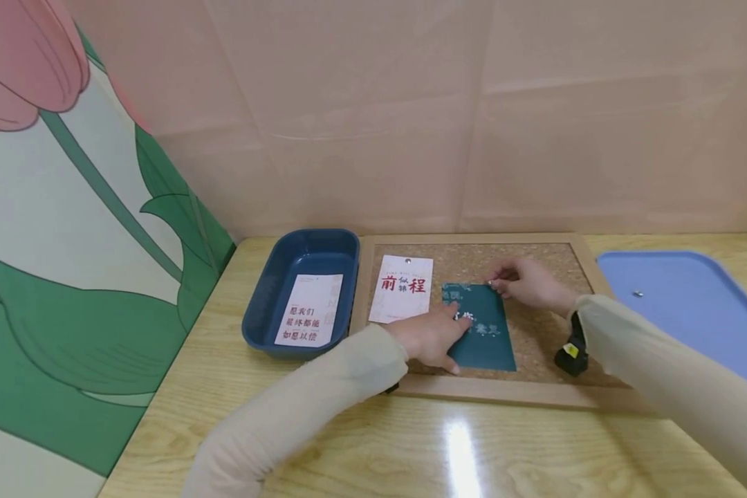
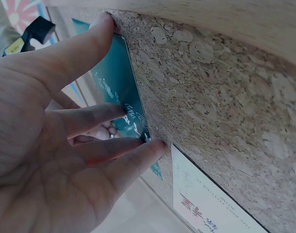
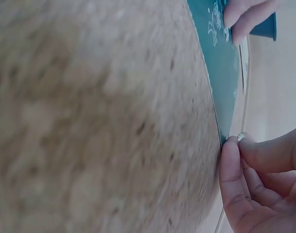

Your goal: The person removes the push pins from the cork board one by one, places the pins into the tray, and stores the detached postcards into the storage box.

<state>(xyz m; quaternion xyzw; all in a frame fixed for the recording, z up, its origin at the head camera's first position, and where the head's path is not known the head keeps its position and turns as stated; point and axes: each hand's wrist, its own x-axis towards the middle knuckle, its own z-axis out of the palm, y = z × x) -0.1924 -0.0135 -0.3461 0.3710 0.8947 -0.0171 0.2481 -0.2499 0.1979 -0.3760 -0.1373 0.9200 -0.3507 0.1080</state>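
Observation:
A teal card (image 1: 487,346) with white lettering lies on a wood-framed cork board (image 1: 541,346). My left hand (image 1: 432,335) rests on its left part with fingers spread, the fingertips pressing the card in the left wrist view. At the card's upper right corner, my right hand (image 1: 528,282) pinches a small silver thumbtack (image 3: 241,137) between thumb and index finger. Left of the teal card, a white card (image 1: 402,304) with red characters is on the cork, a thumbtack (image 1: 408,261) at its top edge.
A dark blue bin (image 1: 268,290) stands left of the board, holding another white card (image 1: 310,311). To the right is a light blue tray (image 1: 672,290) with a small silver piece (image 1: 638,294) on it. A draped wall rises behind the table.

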